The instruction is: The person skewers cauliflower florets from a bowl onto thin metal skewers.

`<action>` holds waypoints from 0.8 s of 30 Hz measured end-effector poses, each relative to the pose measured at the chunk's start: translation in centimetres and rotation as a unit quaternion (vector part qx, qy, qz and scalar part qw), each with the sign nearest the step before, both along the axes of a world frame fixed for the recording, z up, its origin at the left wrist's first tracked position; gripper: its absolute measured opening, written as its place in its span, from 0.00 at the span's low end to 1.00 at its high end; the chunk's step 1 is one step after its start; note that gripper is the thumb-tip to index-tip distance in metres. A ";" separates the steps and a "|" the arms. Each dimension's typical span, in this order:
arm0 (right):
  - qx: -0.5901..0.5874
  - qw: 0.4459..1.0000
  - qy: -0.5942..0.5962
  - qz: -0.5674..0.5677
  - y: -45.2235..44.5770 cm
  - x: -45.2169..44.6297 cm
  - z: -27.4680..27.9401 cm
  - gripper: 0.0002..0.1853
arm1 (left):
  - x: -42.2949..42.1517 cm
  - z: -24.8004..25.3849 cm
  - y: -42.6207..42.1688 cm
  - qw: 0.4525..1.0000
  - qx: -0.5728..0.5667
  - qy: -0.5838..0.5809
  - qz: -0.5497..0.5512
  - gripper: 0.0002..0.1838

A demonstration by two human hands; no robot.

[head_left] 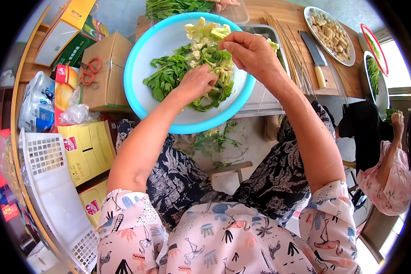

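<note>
A white basin with a light blue rim (129, 77) rests at the table's front edge, partly over my lap. Inside lie green leaves (165, 82) and pale yellow-white cauliflower pieces (201, 32). My left hand (197, 83) is down among the greens, fingers curled in; what it grips is hidden beneath them. Above the basin's right side, my right hand (250, 52) pinches thumb and forefinger together beside the cauliflower. Whatever sits between those fingertips is too small to make out.
To the right lie thin bamboo skewers (293, 59), a cleaver (316, 57) and an oval plate of cut food (331, 36). Red scissors (91, 71) stand by a cardboard box (112, 68) on the left. Another person's hand (397, 119) holds greens at far right.
</note>
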State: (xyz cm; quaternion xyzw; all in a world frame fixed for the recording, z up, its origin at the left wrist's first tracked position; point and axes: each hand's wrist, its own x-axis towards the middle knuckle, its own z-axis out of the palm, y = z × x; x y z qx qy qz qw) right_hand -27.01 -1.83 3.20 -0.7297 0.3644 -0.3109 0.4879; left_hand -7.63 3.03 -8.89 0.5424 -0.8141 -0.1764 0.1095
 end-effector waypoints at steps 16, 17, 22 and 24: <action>-0.008 0.999 0.050 -0.003 1.1 0.2 0.6 0.09 | 6.3 8.8 -2.4 0.659 0.164 0.704 0.207 0.09; -0.011 0.999 0.049 -0.002 1.2 0.4 0.6 0.09 | 6.1 9.0 -2.2 0.646 0.162 0.716 0.208 0.07; -0.024 0.998 0.061 0.018 1.3 0.8 0.3 0.09 | 6.4 9.4 -1.8 0.666 0.157 0.703 0.196 0.09; -0.026 0.998 0.054 0.019 1.3 0.9 0.5 0.09 | 6.7 9.3 -1.7 0.661 0.151 0.707 0.198 0.09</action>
